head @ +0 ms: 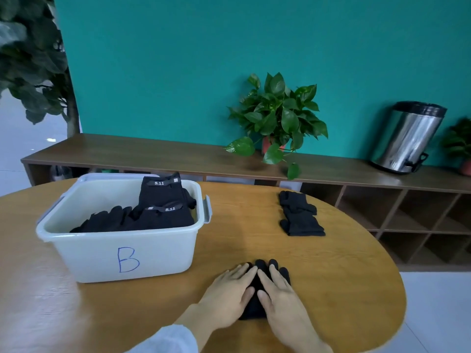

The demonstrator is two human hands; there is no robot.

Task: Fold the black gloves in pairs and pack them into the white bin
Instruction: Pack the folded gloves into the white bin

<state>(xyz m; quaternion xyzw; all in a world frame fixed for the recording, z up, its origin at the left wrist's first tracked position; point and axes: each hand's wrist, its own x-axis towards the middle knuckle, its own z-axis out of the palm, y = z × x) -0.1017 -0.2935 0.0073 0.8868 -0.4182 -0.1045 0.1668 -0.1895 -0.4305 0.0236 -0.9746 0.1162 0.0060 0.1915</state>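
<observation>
At table centre, near edge: left hand (229, 291) and right hand (280, 294), both flat with fingers straight, pressing side by side on a pair of black gloves (257, 301); nothing is gripped. Glove fingertips show past the person's fingertips, pointing away; the cuff end lies toward the person.

White bin (122, 253), marked "B" in blue, left of the hands and well apart. Contents: several black gloves already packed (163, 212), two bearing "5.11" tabs; room remains inside toward its left wall.

Folded pairs (300, 215), apparently two, one beside the other, far right on the wooden table (331, 289), awaiting packing.

Progress, judged: past halfway. Left to do: fold the pair under the hands, then move it and the waiting pairs into the bin.

Clearance: bare tabletop lies between hands and bin; the path leftward is unobstructed. Table's curved edge lies near on the right and close to the person.

Background: low shelf (153, 154), potted plant (277, 121), steel pedal bin (410, 138).
</observation>
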